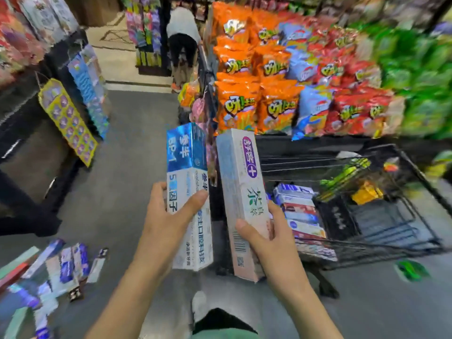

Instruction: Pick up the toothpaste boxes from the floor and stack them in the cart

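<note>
- Left hand (pixel 168 216) is gripping the blue-and-white toothpaste box (pixel 188 192) near its lower half, thumb across the front face, the box standing upright in the air.
- Right hand (pixel 266 237) is gripping the pale toothpaste box (pixel 242 199) with the purple label, thumb lying on the barcode side; this box is tilting slightly, top leaning left.
- The two held boxes are sitting side by side, a narrow gap showing between them, both raised above the floor (pixel 127 167) and just left of the cart (pixel 415 177).
- Stacked toothpaste boxes (pixel 299 211) are lying flat in a pile against the cart's near-left corner; the dark basket bottom to their right is showing open room.
- Green and yellow packets (pixel 349 177) are lying toward the cart's far side.
- Loose toothpaste boxes (pixel 56 267) are lying scattered on the floor at lower left, blurred.
- Grey aisle floor is running open ahead between the left display rack (pixel 68 121) and the snack shelf (pixel 281 77).
- Another person (pixel 183 45) is bending over at the far end of the aisle.
</note>
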### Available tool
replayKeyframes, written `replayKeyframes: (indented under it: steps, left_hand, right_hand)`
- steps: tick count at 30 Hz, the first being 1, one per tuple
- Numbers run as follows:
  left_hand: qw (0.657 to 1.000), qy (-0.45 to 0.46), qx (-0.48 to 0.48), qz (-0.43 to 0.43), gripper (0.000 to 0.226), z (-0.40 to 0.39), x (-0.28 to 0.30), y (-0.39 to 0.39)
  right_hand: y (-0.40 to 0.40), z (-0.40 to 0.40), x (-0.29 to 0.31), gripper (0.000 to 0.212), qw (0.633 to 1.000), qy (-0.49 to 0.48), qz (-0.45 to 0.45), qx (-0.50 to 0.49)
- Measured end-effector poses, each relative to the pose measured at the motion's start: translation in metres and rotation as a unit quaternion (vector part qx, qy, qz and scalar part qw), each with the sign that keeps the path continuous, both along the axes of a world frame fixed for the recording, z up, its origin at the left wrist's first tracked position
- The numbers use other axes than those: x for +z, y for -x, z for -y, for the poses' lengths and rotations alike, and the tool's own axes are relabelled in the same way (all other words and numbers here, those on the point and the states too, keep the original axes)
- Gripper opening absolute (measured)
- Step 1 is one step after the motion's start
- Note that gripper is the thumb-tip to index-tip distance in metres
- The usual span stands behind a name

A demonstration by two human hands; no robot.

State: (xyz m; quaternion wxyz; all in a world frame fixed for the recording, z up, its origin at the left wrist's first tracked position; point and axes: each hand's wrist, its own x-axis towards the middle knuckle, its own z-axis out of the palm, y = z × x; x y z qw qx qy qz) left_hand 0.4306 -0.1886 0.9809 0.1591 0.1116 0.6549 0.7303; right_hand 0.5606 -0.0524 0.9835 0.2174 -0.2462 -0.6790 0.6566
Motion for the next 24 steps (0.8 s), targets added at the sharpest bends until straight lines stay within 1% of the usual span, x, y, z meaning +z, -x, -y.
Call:
replayKeyframes:
  steps: [4, 7, 11, 13, 15, 19, 21, 24]
  left_hand:
    - [0.997, 0.013, -0.072, 0.009, 0.051, -0.038, -0.003, -0.025]
    - [0.994, 0.030, -0.105, 0.014, 0.054, -0.067, -0.008, -0.039]
    - [0.990, 0.062, -0.129, 0.006, 0.057, -0.109, -0.017, -0.052]
    - [0.989, 0.077, -0.128, 0.003, 0.056, -0.135, -0.025, -0.056]
    - [0.988, 0.091, -0.123, 0.001, 0.052, -0.164, -0.033, -0.060]
    - [0.984, 0.124, -0.125, -0.008, 0.055, -0.221, -0.046, -0.064]
    - [0.977, 0.157, -0.138, -0.036, 0.052, -0.245, -0.050, -0.061]
    - [0.958, 0.220, -0.158, -0.099, 0.054, -0.276, -0.054, -0.051]
  right_hand:
    - [-0.047, -0.030, -0.013, 0.048, 0.995, 0.006, -0.001, -0.098]
    - [-0.079, -0.057, -0.022, 0.048, 0.990, 0.018, 0.003, -0.142]
    - [-0.112, -0.107, -0.034, 0.040, 0.982, 0.022, -0.002, -0.185]
    - [-0.124, -0.137, -0.040, 0.035, 0.982, 0.024, 0.004, -0.189]
    - [-0.135, -0.168, -0.045, 0.035, 0.982, 0.023, 0.010, -0.186]
    - [-0.153, -0.231, -0.049, 0.048, 0.986, 0.008, 0.030, -0.164]
    - [-0.161, -0.260, -0.051, 0.049, 0.989, 0.013, 0.041, -0.143]
    - [-0.166, -0.303, -0.057, 0.049, 0.992, 0.001, 0.061, -0.113]
